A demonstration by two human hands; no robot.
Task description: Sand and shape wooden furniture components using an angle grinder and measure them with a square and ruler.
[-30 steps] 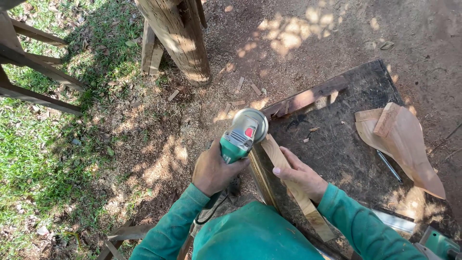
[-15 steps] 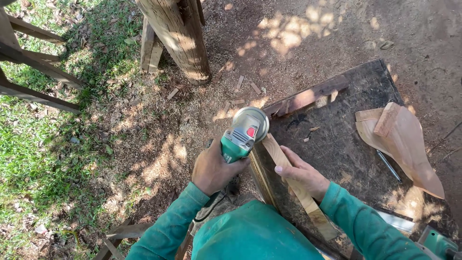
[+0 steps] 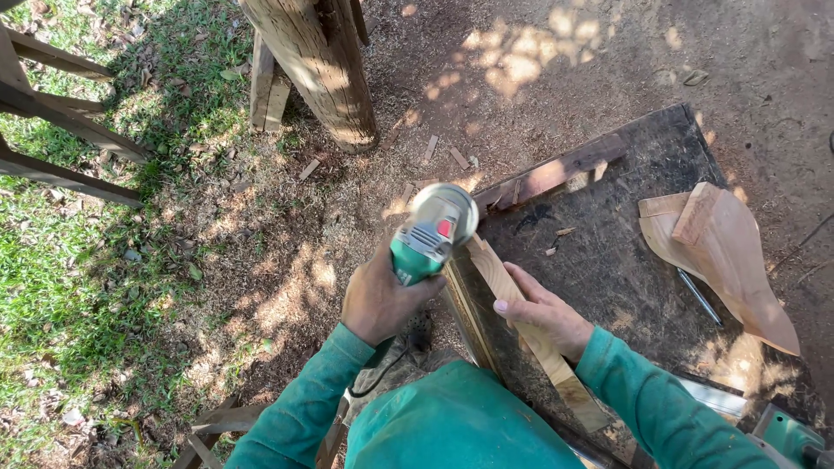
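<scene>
On the dark table (image 3: 625, 252), which fills the right half of the view and sits on bare, sawdust-strewn ground, everything is placed here by its near-left edge. Beyond that edge, up and to the left, a thick wooden post (image 3: 317, 69) rises from the ground, with grass farther left. Far across the table from the edge, toward its right side, lies a curved wooden offcut (image 3: 730, 260) with a small block resting on it, and a pencil-like stick beside it.

Along the near-left edge lies the wood strip (image 3: 512, 304), a pale, narrow piece whose long axis runs diagonally, from the person's body up and away to the left, nearly parallel with the edge. Its far end reaches just past the table's corner.

The right hand (image 3: 547, 317) lies flat on the middle of the strip, fingers spread and pressing it down, not wrapped around it. The left hand (image 3: 378, 300) is off the table, just left of the edge, closed tight around the green body of an angle grinder (image 3: 430, 230). The grinder's disc end sits at the strip's far tip, touching or just beside it; I cannot tell which. So the left hand's tool is nearer the far end, the right hand nearer the middle.
</scene>
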